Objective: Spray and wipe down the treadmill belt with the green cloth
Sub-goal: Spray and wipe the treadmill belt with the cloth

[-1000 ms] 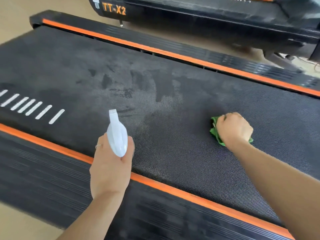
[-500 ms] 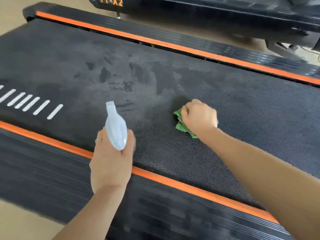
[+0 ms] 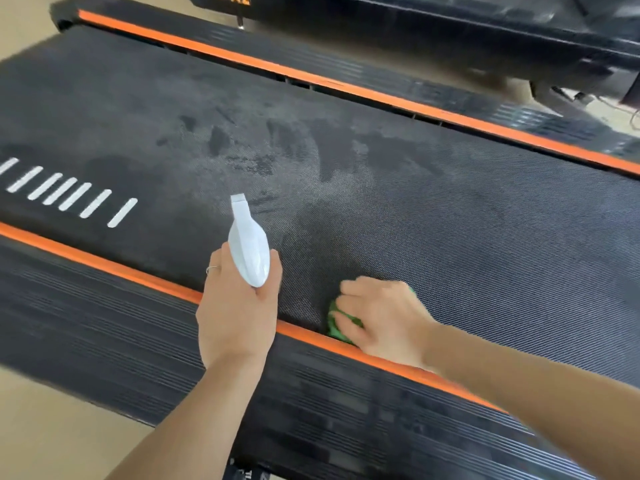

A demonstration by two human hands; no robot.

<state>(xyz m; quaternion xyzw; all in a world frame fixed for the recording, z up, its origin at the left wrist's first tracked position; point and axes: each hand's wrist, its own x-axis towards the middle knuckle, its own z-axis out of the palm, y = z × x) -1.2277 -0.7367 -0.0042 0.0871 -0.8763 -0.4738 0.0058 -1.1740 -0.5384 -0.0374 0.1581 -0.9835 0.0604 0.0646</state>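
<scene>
Since the earlier frames, I note that the right hand (image 3: pixel 384 317) and the green cloth (image 3: pixel 341 327) have travelled from the middle of the treadmill belt (image 3: pixel 450 230) back to its near edge, while the left hand (image 3: pixel 235 313) has kept its place over the near side rail. I record the right hand lying on top of the cloth, fingers curled down around it and pressing it onto the belt; only a small green patch shows beneath the fingers, touching the near orange strip (image 3: pixel 104 268). The hand is blurred, so I cannot tell how tightly the fingers close. I record the left hand gripping a white spray bottle (image 3: pixel 250 247), fingers wrapped round its body below the spray head, with a ring on one finger. The nozzle points away from me, over the belt. The bottle's lower part is hidden by the hand. The belt surface is black and textured, with dark wet patches and smears in the middle region, beyond the bottle, and paler hazy areas around them. A row of white slanted bars (image 3: pixel 62 192) is printed on the belt at the left. The far orange strip (image 3: pixel 346 86) borders the belt's other edge, with a ribbed black rail beyond it. A second black machine (image 3: pixel 450 26) with orange lettering stands behind, on a tan floor (image 3: pixel 45 427).
</scene>
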